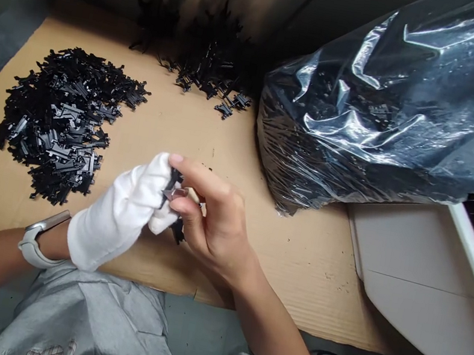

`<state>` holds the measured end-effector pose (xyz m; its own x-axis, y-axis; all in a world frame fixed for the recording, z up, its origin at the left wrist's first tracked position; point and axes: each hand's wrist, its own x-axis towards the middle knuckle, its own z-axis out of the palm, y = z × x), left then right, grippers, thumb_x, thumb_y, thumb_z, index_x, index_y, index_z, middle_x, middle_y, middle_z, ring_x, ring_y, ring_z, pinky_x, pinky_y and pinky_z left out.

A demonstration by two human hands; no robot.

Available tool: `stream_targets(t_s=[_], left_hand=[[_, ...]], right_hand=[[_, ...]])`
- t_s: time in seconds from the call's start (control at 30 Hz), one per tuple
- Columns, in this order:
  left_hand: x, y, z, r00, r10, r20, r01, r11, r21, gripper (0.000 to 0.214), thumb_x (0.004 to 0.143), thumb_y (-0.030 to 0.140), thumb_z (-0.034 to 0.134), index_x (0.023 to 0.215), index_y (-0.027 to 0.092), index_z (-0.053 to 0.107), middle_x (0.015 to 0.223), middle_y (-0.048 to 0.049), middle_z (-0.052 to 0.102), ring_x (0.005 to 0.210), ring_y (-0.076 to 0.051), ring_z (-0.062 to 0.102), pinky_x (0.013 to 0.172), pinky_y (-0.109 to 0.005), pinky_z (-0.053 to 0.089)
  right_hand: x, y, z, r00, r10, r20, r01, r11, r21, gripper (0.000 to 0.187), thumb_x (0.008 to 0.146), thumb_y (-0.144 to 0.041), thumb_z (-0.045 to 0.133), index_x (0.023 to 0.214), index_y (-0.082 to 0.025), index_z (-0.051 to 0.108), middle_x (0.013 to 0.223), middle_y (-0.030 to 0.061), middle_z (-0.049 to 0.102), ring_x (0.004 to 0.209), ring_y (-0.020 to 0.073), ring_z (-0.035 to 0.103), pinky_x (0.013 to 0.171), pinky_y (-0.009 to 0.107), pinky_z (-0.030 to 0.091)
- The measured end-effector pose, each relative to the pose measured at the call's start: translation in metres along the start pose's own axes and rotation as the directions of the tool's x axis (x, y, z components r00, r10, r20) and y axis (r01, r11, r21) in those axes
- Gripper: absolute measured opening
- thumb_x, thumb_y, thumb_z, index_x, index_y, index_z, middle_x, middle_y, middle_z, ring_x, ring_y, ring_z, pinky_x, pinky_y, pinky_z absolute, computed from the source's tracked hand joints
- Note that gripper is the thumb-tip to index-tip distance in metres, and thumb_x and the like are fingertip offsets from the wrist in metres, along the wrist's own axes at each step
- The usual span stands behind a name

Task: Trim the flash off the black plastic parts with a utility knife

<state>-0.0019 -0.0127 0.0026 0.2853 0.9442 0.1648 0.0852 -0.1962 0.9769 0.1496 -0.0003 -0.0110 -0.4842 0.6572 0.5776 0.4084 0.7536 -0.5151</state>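
Our right hand (221, 217) pinches a shiny bit (177, 193) — our gloved left hand (136, 199) holds a black part (175, 177), maybe keeping it steady.

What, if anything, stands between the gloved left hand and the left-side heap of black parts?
Nothing visible does: between the left hand and the heap of black parts lies only flat cardboard.

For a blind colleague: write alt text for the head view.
A white-gloved left hand and bare right hand meet around small black parts above cardboard. A heap of similar parts lies left; a bulging plastic bag fills the upper right.
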Motion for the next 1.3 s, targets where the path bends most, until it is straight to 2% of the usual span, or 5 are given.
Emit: stream_targets(t_s=[0.43, 0.63, 0.87, 1.03, 1.3], left_hand=[[-0.004, -0.004, 0.001, 0.997, -0.022, -0.072, 0.027, 0.998, 0.064, 0.028, 0.097, 0.018, 0.033, 0.07, 0.023, 0.04, 0.052, 0.0079, 0.047, 0.045, -0.007, 0.041, 0.049, -0.02, 0.038], [-0.002, -0.001, 0.002, 0.992, -0.118, -0.052, 0.118, 0.993, 0.01, 0.04, 0.101, 0.026, 0.027, 0.062, 0.023, 0.039, 0.046, 0.0063, 0.045, 0.042, -0.008, 0.04, 0.051, -0.023, 0.042], [-0.006, -0.001, 0.004, 0.977, -0.21, 0.039, 0.211, 0.919, -0.334, 0.053, 0.104, 0.038, 0.026, 0.055, 0.021, 0.039, 0.048, 0.0044, 0.043, 0.047, -0.008, 0.04, 0.056, -0.023, 0.04], [-0.006, -0.004, 0.004, 0.961, -0.256, 0.104, 0.276, 0.886, -0.372, 0.049, 0.104, 0.036, 0.028, 0.059, 0.021, 0.042, 0.047, 0.0051, 0.041, 0.045, -0.008, 0.036, 0.051, -0.025, 0.035], [-0.001, -0.006, -0.004, 0.886, -0.217, 0.41, 0.431, 0.71, -0.557, 0.049, 0.103, 0.04, 0.025, 0.058, 0.022, 0.033, 0.049, 0.0041, 0.036, 0.048, -0.01, 0.033, 0.054, -0.027, 0.035]], right_hand=[[0.002, 0.002, 0.002, 0.998, -0.058, -0.039, 0.054, 0.994, -0.098, 0.031, 0.105, -0.035, 0.034, 0.132, -0.029, 0.047, 0.082, -0.0004, 0.069, 0.063, 0.0133, 0.062, 0.059, 0.028, 0.05], [0.002, 0.007, 0.004, 0.981, -0.149, -0.124, 0.113, 0.959, -0.261, 0.03, 0.104, -0.036, 0.038, 0.127, -0.025, 0.054, 0.063, -0.0025, 0.056, 0.051, 0.0127, 0.048, 0.05, 0.029, 0.038], [0.003, 0.003, 0.0, 0.991, 0.086, -0.098, -0.054, 0.957, 0.285, 0.036, 0.099, -0.048, 0.045, 0.12, -0.022, 0.059, 0.102, 0.0038, 0.07, 0.07, 0.0107, 0.063, 0.062, 0.025, 0.053], [0.007, -0.004, -0.002, 0.956, 0.279, -0.096, -0.23, 0.908, 0.349, 0.02, 0.093, -0.038, 0.062, 0.099, -0.02, 0.068, 0.07, -0.0036, 0.061, 0.054, 0.007, 0.049, 0.05, 0.021, 0.043], [0.015, 0.001, -0.009, 0.905, 0.421, 0.057, -0.374, 0.726, 0.577, 0.028, 0.086, -0.045, 0.068, 0.08, -0.018, 0.067, 0.069, -0.0031, 0.06, 0.059, 0.0063, 0.051, 0.052, 0.018, 0.042]])
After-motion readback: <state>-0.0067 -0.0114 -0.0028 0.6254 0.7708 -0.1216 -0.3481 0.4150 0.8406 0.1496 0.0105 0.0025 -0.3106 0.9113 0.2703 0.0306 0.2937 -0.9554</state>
